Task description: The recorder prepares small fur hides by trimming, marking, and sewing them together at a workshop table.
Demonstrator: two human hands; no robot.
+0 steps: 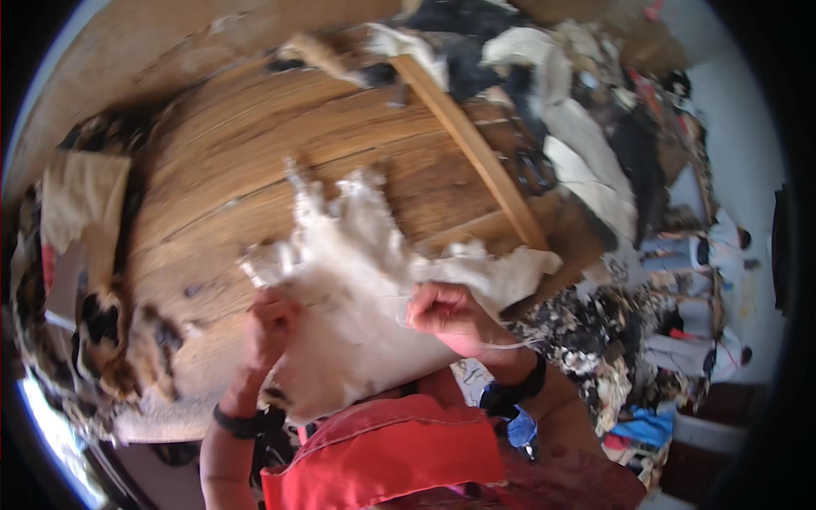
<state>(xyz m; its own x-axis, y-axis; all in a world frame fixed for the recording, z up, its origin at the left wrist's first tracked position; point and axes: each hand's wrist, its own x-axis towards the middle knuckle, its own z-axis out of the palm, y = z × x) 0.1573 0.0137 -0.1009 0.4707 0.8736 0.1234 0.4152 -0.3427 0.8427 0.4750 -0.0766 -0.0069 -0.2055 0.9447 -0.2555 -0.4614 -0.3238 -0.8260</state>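
A pale, cream-coloured animal hide (340,280) with ragged, leg-like edges lies over the near part of a wooden table and reaches down to my lap. My left hand (274,323) is closed over the hide's left side, its fingers pinched; what is in them is too blurred to make out. On the right, my right hand (450,316) is closed on a thin white cord (514,345). The cord trails from its wrist side to the right, and a small loop shows by the fingertips. Both hands are a short way apart above the hide.
The plank table (229,170) carries a long wooden strip (472,144) at the right. Hides and scraps (586,153) pile up at the far right, brown fur pieces (102,331) at the left. A red apron (391,450) covers my lap. People (722,255) are at the right.
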